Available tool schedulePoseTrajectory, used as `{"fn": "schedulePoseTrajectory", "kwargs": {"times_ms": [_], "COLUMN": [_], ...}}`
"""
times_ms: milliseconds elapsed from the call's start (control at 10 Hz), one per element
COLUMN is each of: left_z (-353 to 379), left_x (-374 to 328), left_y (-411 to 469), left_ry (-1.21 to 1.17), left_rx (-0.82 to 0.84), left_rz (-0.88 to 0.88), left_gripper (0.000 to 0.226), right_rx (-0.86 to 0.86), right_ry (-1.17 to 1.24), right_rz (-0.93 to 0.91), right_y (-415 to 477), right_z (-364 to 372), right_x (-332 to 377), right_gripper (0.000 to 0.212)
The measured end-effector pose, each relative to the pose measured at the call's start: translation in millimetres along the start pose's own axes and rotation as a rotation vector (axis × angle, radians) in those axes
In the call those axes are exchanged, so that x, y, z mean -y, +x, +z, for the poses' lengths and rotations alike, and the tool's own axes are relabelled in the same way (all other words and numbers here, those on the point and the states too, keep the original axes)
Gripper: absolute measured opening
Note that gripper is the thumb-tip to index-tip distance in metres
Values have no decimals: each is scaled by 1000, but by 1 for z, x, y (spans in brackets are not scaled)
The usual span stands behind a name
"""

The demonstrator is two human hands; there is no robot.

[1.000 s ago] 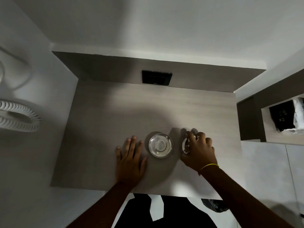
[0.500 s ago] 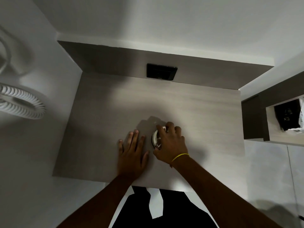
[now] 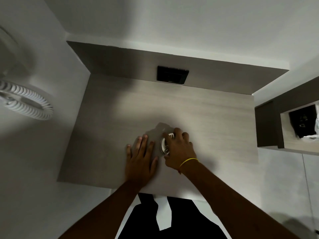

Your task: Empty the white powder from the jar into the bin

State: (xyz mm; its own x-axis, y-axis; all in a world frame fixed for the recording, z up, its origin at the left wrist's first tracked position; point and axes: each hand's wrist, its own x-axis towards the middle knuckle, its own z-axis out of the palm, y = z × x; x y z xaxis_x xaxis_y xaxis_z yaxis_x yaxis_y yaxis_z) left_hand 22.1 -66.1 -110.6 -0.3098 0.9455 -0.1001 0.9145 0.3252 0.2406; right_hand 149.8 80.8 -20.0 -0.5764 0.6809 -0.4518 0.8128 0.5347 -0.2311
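Glass jar near the counter's front edge sat under my right hand, its grip closed over the top, left hand flat and open just beside; I judged a firm, level lift best.

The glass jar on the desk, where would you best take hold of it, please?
Grip the jar around its round rim from directly above, fingers spread about the edge, as the right hand does; it stands upright on the desk, and the left hand lies flat alongside.
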Motion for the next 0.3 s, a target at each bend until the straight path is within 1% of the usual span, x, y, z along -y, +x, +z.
{"fn": "schedulePoseTrajectory", "kwargs": {"times_ms": [100, 200, 300], "left_z": [2, -14, -24], "left_x": [-2, -4, -9], "left_y": [-1, 2, -1], "left_ry": [31, 34, 34], "left_rx": [12, 65, 66], "left_rz": [3, -12, 13], "left_gripper": [70, 71, 69], "right_rx": [20, 22, -20], "right_ry": [-40, -41, -22], "right_rz": [-4, -8, -20], "right_y": [0, -3, -12], "right_z": [2, -9, -14], "right_x": [3, 5, 2], "right_gripper": [100, 97, 106]}}
